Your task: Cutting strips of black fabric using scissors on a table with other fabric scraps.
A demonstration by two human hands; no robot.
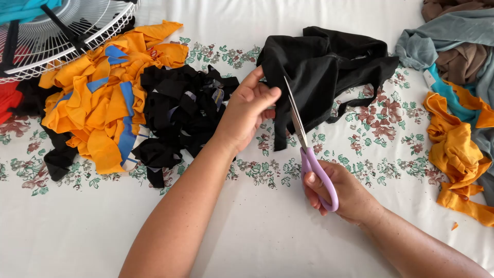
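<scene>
At 9 o'clock sits a heap of orange and blue fabric scraps [98, 103] under a white fan grille [67, 28], with a pile of black strips [175, 110] just right of it. Your left hand [249, 110] is pinched shut on the edge of the black garment [324, 67], which lies centre toward 12 o'clock on the floral tablecloth [267, 231]. The cloth looks light, soft and floppy, no stiffness, so it will sag unless held taut; hold it close beside the cut line. Your right hand [342, 193] is closed through the lilac handles of the scissors [303, 146], blades up against the cloth. At 3 o'clock: orange, teal and brown clothes [458, 92].
</scene>
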